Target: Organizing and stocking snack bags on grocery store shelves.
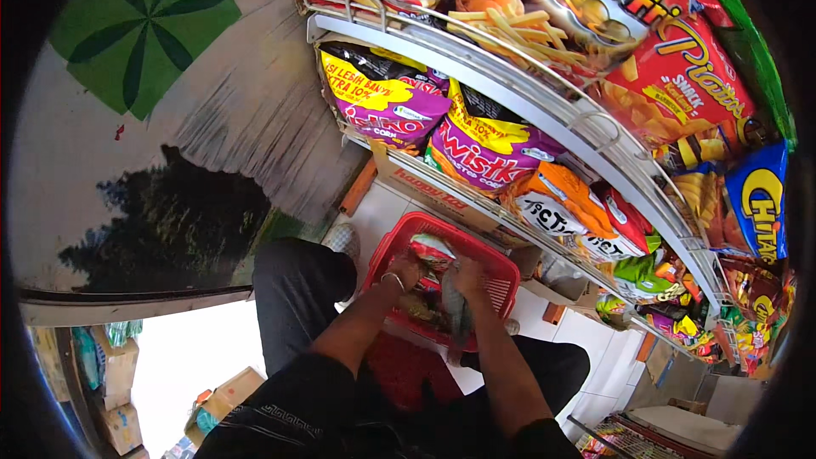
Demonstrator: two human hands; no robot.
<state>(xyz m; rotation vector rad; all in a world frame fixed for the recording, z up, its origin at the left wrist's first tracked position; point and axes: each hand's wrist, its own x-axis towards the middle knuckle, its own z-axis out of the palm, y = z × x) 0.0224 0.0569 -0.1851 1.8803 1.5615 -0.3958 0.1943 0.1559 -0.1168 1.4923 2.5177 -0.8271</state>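
A red plastic basket sits on the white tiled floor below the snack shelves. Both my hands reach down into it. My left hand, with a thin bracelet on the wrist, grips a red and green snack packet at the basket's left side. My right hand holds a dark grey-green packet that hangs down inside the basket. More packets lie in the basket under my hands, partly hidden.
Wire shelves full of purple, orange, red and blue snack bags curve along the right. A cardboard box stands behind the basket. My knees in dark trousers flank the basket. A painted wall is at left, cartons at lower left.
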